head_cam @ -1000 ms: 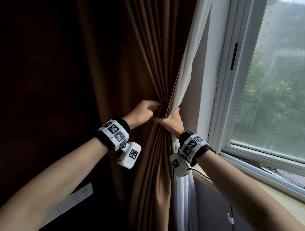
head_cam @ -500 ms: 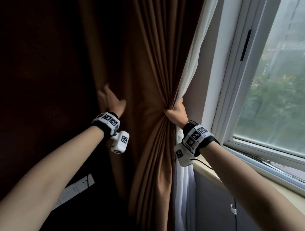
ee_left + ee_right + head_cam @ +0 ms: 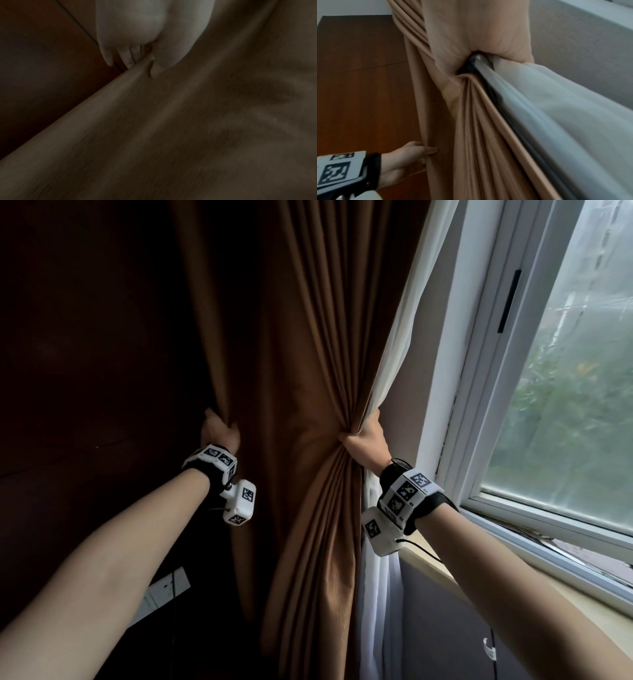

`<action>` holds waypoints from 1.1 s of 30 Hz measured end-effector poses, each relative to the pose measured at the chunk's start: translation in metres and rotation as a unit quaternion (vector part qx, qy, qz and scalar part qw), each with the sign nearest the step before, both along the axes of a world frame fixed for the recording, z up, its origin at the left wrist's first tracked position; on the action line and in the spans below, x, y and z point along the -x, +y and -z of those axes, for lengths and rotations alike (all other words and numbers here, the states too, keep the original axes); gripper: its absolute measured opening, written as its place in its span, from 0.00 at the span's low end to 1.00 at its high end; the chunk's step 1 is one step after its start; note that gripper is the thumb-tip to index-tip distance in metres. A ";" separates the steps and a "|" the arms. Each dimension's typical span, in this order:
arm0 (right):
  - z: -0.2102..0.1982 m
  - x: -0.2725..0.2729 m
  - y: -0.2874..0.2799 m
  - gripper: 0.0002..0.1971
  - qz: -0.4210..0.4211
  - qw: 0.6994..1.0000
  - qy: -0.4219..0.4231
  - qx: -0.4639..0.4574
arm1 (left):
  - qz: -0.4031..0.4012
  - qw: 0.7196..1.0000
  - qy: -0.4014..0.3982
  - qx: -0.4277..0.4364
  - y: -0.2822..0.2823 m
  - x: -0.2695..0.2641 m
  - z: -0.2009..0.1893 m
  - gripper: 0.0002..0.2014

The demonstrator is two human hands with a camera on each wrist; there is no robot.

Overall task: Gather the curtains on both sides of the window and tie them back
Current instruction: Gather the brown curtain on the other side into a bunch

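A brown curtain (image 3: 301, 371) hangs left of the window, with a white sheer curtain (image 3: 404, 330) behind its right edge. My right hand (image 3: 364, 440) grips the bunched folds of both at waist height; the right wrist view shows the brown curtain (image 3: 479, 128) and the sheer curtain (image 3: 565, 115) squeezed together in my right hand (image 3: 479, 44). My left hand (image 3: 219, 428) grips the brown curtain's far left edge, its fingers (image 3: 128, 59) and thumb pinching the hem of the brown curtain (image 3: 171, 121). My left hand (image 3: 412, 152) also shows low in the right wrist view.
The window (image 3: 565, 405) with its white frame and sill (image 3: 513, 587) lies to the right. A dark wood wall panel (image 3: 85, 371) stands behind the curtain on the left, with a white wall socket (image 3: 164, 590) low down. A cable clip (image 3: 489, 648) sits under the sill.
My left hand let go of the bunch beside my right hand, moved left, and closed on the curtain's left edge. My right hand kept its grip on the gathered folds.
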State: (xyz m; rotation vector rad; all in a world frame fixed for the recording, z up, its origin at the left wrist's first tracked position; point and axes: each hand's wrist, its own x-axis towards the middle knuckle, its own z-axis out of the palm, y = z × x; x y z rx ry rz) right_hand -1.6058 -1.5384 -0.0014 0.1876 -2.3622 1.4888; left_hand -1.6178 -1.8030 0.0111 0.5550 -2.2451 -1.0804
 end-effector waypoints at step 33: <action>-0.013 -0.012 0.000 0.57 -0.066 0.996 -0.052 -0.002 | 0.487 0.873 0.019 0.022 0.113 -0.083 -0.061 0.16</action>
